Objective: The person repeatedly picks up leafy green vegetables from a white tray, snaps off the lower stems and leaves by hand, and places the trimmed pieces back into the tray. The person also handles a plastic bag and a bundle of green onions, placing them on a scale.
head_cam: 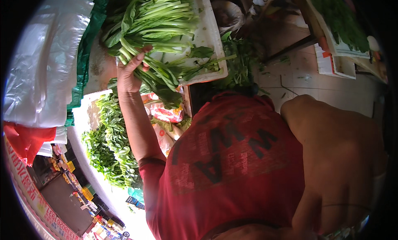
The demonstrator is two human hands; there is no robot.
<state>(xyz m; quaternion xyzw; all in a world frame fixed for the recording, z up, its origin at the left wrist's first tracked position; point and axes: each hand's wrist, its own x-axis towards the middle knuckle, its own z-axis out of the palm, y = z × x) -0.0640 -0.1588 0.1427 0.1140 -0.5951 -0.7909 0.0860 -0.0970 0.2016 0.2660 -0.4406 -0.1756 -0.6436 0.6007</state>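
My left hand [132,67] reaches out at the upper left, its fingers closed around the pale stems of a small bunch of leafy greens [160,73]. The leaves hang to the right and down over the edge of a white foam tray [214,53]. In that tray, just above the hand, lies a large heap of leafy green vegetables [164,19] with pale stalks. At the right, bare skin of my right arm or hand [339,153] looms very close to the camera and blurred; its fingers cannot be made out.
Plastic bags [40,60] hang at the left. Below my left hand are more leafy greens [115,140] and red-and-white packages [166,112]. Loose greens [238,61] lie right of the tray. A white foam box [335,64] and another tray with greens [339,19] are at the upper right.
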